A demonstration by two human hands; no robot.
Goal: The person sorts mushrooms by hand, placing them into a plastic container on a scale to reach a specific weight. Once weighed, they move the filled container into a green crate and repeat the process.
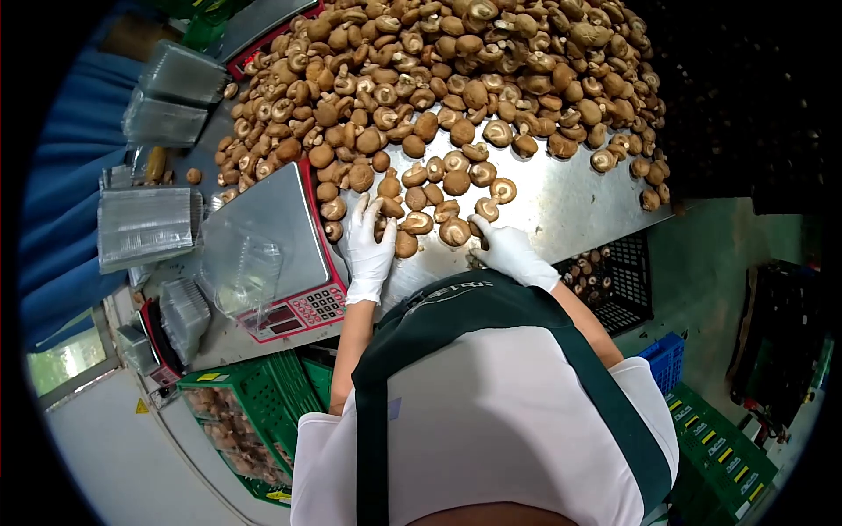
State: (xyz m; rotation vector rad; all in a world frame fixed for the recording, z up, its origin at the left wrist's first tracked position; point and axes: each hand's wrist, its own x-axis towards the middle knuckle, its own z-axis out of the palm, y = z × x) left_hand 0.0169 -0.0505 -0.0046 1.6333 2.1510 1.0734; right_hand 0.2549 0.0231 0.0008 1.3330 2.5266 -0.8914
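- The left hand point(368, 250), gloved in white, lies with fingers spread wide over the nearest mushrooms point(453, 231), at the close edge of a big heap on the steel desk point(561, 197).
- The right hand point(507, 250), also gloved, rests just beside those mushrooms; its fingers look curled, but I cannot tell whether they hold one.
- Judged from this, the step in hand is picking single caps from the loose fringe.
- Just left of the left hand stands a scale point(307, 309) carrying a clear plastic tray point(241, 263).
- A lift would call for closing on one cap and a short carry left.
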